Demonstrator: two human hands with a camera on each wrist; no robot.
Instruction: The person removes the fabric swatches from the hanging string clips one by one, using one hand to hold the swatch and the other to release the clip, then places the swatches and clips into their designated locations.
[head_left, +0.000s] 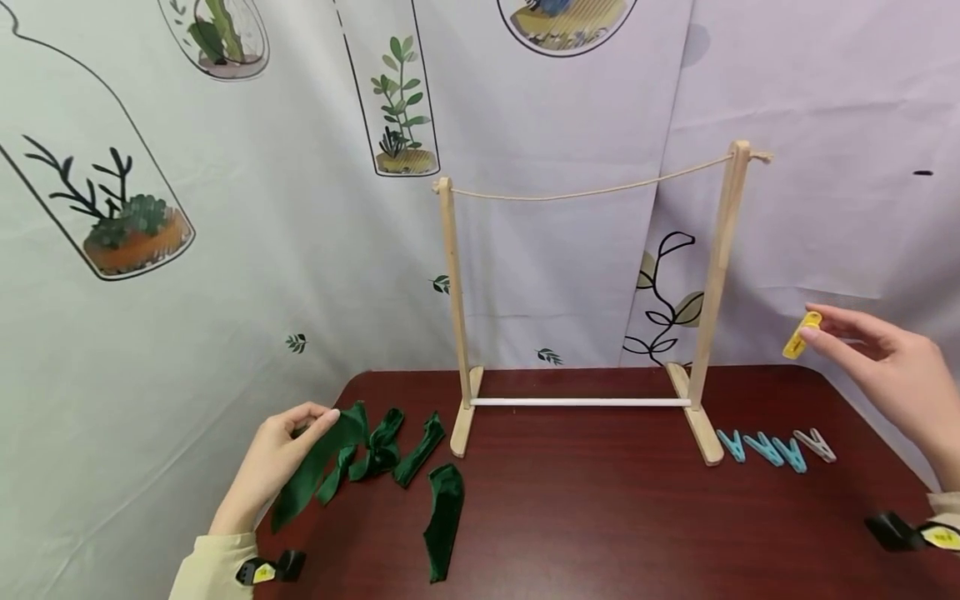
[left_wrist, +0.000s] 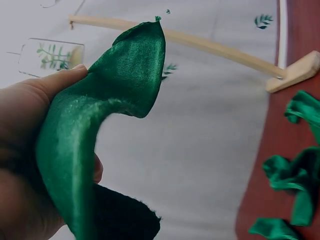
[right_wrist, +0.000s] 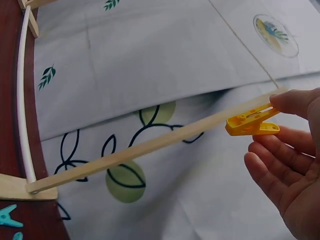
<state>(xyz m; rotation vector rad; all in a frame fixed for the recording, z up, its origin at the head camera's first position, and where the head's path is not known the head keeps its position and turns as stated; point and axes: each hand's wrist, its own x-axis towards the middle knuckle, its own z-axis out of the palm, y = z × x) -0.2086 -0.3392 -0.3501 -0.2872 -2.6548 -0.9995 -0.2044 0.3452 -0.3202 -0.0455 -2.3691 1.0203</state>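
My left hand [head_left: 281,454] pinches a strip of dark green velvet ribbon [head_left: 318,462] at the table's left side; in the left wrist view the ribbon [left_wrist: 135,65] curves over the fingers. Between thumb and fingertips, my right hand [head_left: 885,358] holds a yellow clothespin [head_left: 801,335] in the air, right of the wooden frame. The right wrist view shows the clothespin [right_wrist: 250,120] pinched at its handle ends. More green velvet pieces lie right of my left hand: a knotted one [head_left: 378,450], a short strip [head_left: 420,450] and a longer strip [head_left: 444,517].
A wooden frame [head_left: 716,275] with a string [head_left: 570,197] across its top and a white rod [head_left: 577,402] low down stands at the back. Blue clothespins [head_left: 765,450] and a grey clothespin [head_left: 816,446] lie near its right foot. A printed curtain [head_left: 225,333] hangs behind the dark red table [head_left: 577,517].
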